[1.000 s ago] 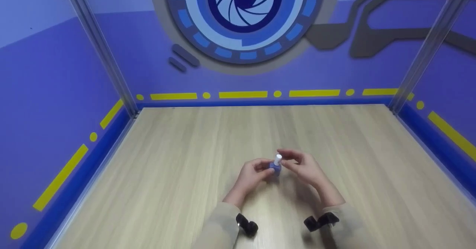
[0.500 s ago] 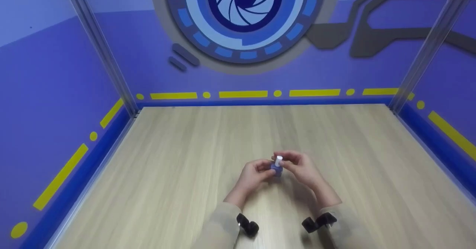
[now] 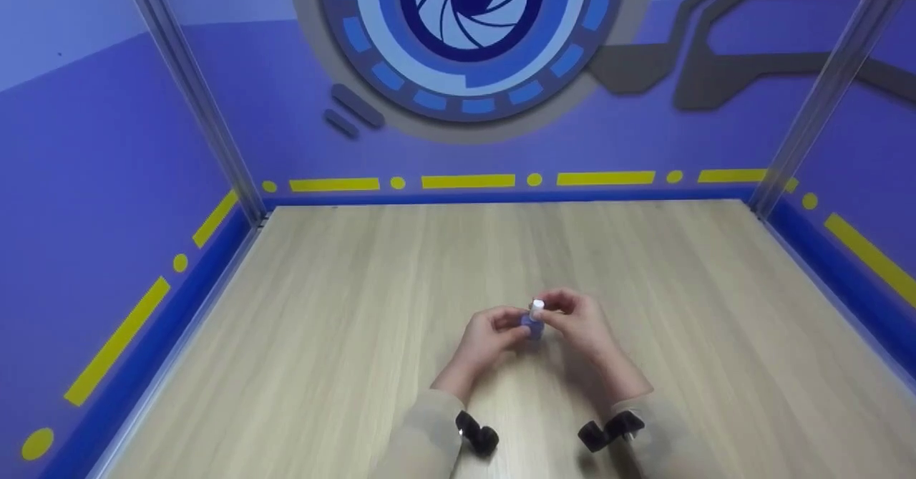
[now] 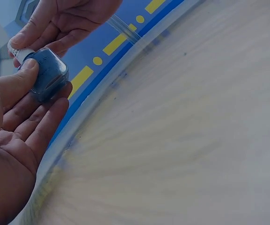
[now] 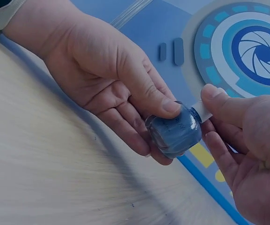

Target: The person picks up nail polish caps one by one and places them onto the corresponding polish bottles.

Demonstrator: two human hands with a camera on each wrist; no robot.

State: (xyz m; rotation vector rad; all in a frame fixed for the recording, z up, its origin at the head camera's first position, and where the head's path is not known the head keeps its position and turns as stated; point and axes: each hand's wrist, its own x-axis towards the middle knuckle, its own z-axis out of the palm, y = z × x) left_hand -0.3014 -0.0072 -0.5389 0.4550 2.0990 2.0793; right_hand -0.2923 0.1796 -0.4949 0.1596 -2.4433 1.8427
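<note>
A small nail polish bottle [image 5: 180, 133] of clear glass, blue inside, is held over the table between my two hands. My left hand [image 3: 486, 337] pinches its body, thumb on the front face and fingers behind. The white cap [image 3: 537, 306] points up in the head view and sits on the bottle's neck. Thumb and fingers of my right hand [image 3: 581, 321] pinch that cap. In the left wrist view the bottle [image 4: 50, 75] shows faint lettering on its face, and the right hand [image 4: 71, 21] covers part of the cap.
A light wood-grain table [image 3: 343, 307] lies under both hands. Blue printed panels [image 3: 236, 107] with yellow dashes stand around it at the back and sides, joined by metal corner posts [image 3: 193, 92]. Black straps [image 3: 476, 434] sit at both wrists.
My right hand has moved left and closed its thumb and fingers on the white cap, which they stood loosely around before. The left hand and bottle have hardly moved.
</note>
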